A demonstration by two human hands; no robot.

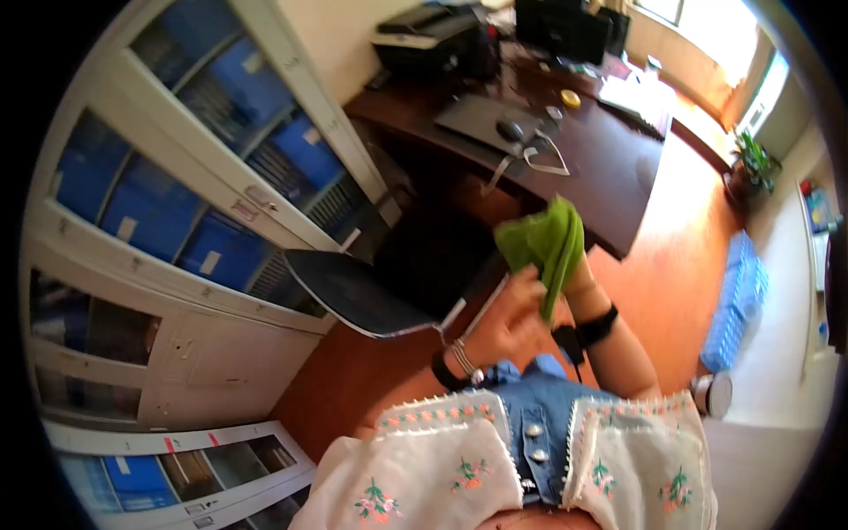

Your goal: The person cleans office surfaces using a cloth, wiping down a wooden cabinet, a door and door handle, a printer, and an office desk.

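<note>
A green cloth (pixel 549 243) is held up in front of me, bunched over my right hand (pixel 579 276). The cloth hides most of that hand's fingers, and a black band circles the wrist. My left hand (pixel 512 311) is beside the lower left edge of the cloth. Its fingers are smeared by motion, so I cannot tell whether they grip the fabric. A black band and a metal bracelet are on the left wrist. Just beyond the cloth is the dark wooden desk (pixel 609 199).
On the desk are a closed laptop (pixel 477 119), a mouse (pixel 510 131), a white strap (pixel 548 159) and a printer (pixel 424 40). A black chair (pixel 362 291) stands at its near side. Cabinets (pixel 168 309) with blue binders line the left. Wrapped bottles (pixel 735 300) lie on the floor at right.
</note>
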